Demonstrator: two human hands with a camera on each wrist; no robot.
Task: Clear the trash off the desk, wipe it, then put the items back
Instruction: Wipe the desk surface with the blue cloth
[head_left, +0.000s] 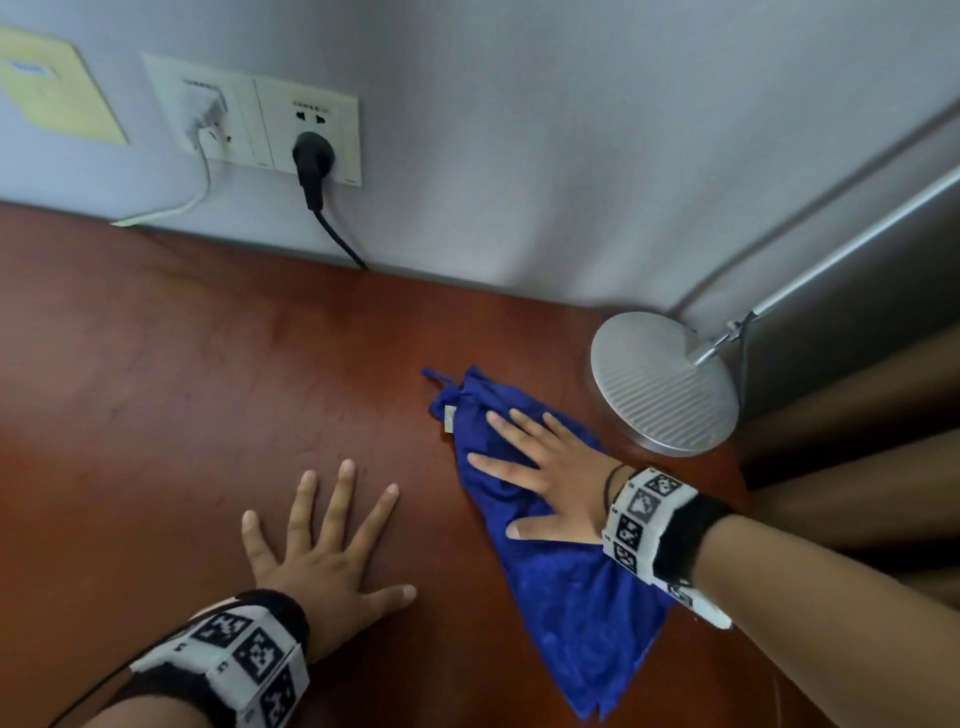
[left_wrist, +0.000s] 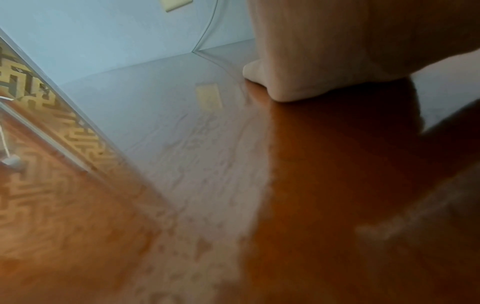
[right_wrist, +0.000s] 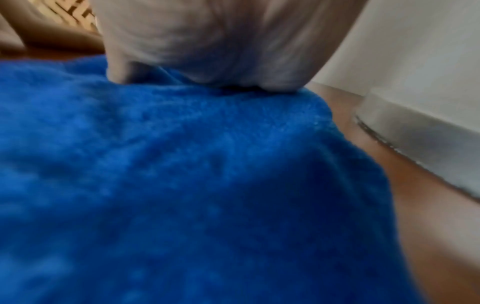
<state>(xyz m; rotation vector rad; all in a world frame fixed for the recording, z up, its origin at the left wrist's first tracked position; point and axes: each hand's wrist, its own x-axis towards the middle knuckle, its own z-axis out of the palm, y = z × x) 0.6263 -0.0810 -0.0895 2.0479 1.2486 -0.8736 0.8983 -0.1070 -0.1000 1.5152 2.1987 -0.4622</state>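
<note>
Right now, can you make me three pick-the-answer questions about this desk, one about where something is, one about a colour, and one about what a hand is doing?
1. Where is the round silver lamp base?
A. right of the cloth
B. left of the cloth
C. on the cloth

2. What colour is the fluffy cloth?
A. red
B. blue
C. green

3. What is the right hand doing?
A. pointing up
B. making a fist
C. pressing flat on the cloth

Answers: 1 A, it stands by the cloth's right edge; 2 B, it is plainly blue; 3 C, straight fingers lie spread on it.
</note>
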